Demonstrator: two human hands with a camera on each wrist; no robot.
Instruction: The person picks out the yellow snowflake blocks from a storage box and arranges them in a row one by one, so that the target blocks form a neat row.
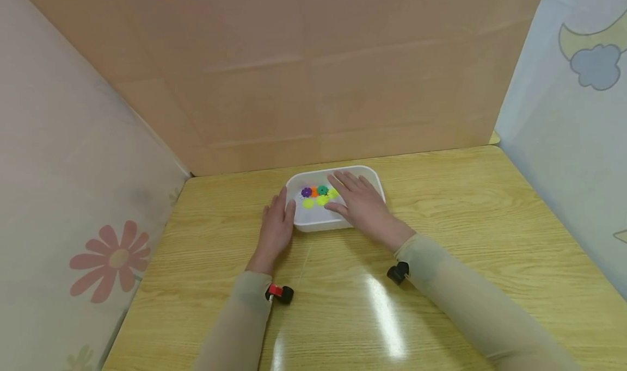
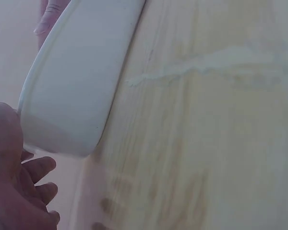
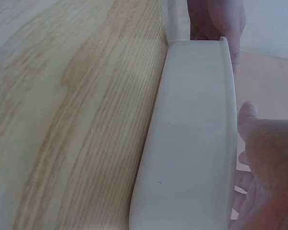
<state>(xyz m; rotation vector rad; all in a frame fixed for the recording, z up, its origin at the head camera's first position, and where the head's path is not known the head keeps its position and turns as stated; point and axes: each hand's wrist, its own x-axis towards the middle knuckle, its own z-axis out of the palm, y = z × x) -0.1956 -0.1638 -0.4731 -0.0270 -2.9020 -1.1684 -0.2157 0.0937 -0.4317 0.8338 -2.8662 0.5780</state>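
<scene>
A shallow white plastic tray (image 1: 323, 226) sits on the table. Inside lie small flower-shaped plastic pieces: a purple one (image 1: 306, 192), an orange one (image 1: 314, 192), a green one (image 1: 321, 190) and several yellow ones (image 1: 307, 203). My left hand (image 1: 276, 227) rests against the tray's left end, thumb at the rim and fingers along the outside. Over the right half of the tray, my right hand (image 1: 364, 205) is spread, fingers extended and thumb close to the yellow pieces. From the side, the right wrist view shows the tray wall (image 3: 192, 129), which hides the pieces.
The wooden table (image 1: 465, 224) reaches back to a tan panel (image 1: 313, 77). Pale printed walls stand on both sides, with a pink flower (image 1: 117, 258) on the left one. Each sleeve has a small black device (image 1: 398, 273) at the wrist.
</scene>
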